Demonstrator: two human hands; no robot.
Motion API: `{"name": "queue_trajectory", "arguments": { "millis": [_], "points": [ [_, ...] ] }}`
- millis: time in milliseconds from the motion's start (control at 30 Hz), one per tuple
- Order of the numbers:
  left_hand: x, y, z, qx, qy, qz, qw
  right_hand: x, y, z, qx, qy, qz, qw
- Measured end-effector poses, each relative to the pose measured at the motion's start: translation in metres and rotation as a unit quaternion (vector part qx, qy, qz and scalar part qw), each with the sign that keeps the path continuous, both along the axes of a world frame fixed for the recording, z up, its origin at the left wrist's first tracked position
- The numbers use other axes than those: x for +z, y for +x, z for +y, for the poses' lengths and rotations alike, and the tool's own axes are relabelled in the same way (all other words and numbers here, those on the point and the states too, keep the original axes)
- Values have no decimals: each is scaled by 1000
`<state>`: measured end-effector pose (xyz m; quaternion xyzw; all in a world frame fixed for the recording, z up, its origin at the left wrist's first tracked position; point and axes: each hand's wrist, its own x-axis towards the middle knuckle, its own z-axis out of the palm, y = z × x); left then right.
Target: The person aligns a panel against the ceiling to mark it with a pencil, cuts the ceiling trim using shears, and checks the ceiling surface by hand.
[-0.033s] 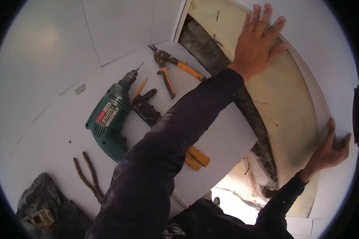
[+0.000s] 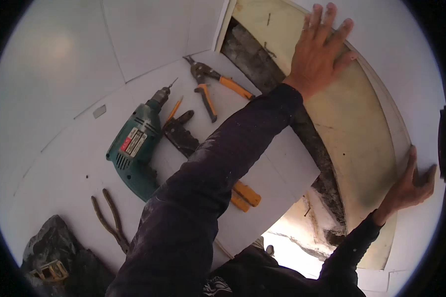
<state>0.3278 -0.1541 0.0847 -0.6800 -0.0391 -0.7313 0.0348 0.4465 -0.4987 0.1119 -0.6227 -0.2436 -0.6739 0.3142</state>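
Panel fitting, seen from the head. The left hand (image 2: 319, 47) lies flat, fingers spread, pressing the upper end of a pale yellow panel (image 2: 352, 128). The right hand (image 2: 406, 185) curls open over the panel's right edge lower down. Neither hand closes its grip on anything; the panel lies under both palms. By appearance the panel is set against the opening but not fully seated: a dark gap (image 2: 262, 64) of rubble shows just left of the left hand's grip. On the white floor (image 2: 74, 163), well left of both hands, lie a green drill (image 2: 136, 148), snips (image 2: 210, 86) and pliers (image 2: 109, 218).
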Motion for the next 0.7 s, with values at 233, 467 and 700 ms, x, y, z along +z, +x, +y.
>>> {"name": "queue_trajectory", "arguments": {
  "millis": [233,467,700],
  "points": [
    [-7,-14,-4,-52,-63,-4,997,-5,3,-21,24,-54,-14,998],
    [-1,-14,-2,-54,-54,13,997,-5,-21,-6,160,2,74,984],
    [4,-30,12,4,-49,11,999,-3,-6,-19,119,-65,52,989]
  ]
}}
